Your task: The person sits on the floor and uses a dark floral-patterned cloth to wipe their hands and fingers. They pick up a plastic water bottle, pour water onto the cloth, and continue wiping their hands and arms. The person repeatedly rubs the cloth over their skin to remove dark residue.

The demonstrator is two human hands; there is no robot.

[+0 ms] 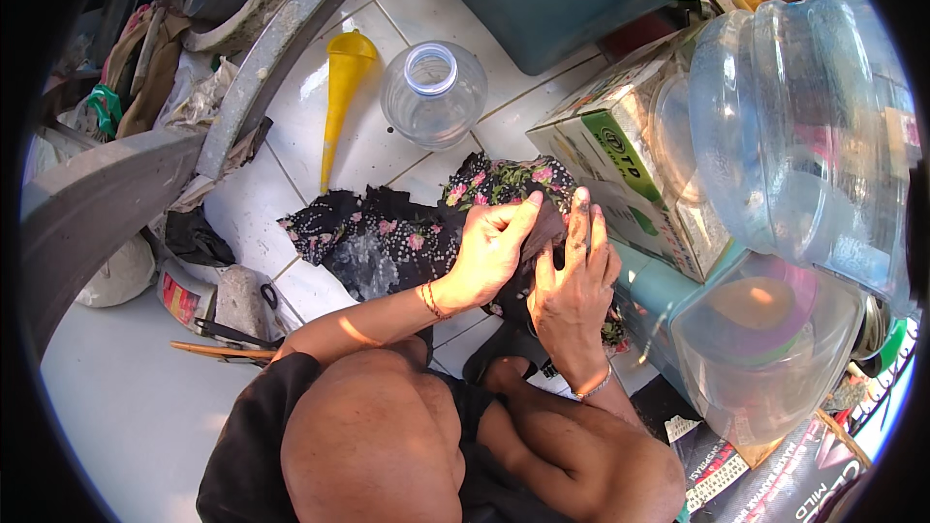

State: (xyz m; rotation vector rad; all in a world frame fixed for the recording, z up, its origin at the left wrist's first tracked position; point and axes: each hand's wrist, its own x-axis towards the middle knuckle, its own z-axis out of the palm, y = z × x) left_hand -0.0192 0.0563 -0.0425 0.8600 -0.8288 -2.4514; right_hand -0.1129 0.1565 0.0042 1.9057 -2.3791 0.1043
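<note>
A black cloth point(412, 237) with pink flowers and white dots lies bunched on the tiles, under and around both hands. My left hand point(496, 244) is closed on it, thumb stretched toward the far side and fingers curled under. Over the cloth's right part rests my right hand point(573, 295), its fingers stretched out and dark smudges on the fingertips. A plain brownish fold point(554, 230) shows between the hands. Beyond the cloth stand a clear plastic bottle point(433, 107) without a cap and a yellow funnel point(347, 87), its narrow end toward me.
At right, a large clear water jug point(799, 131) lies beside a printed carton point(635, 169), with a clear plastic container point(770, 339) nearer me. A dark green bin point(523, 10) stands at the back. A curved grey metal frame point(257, 77) and clutter line the left.
</note>
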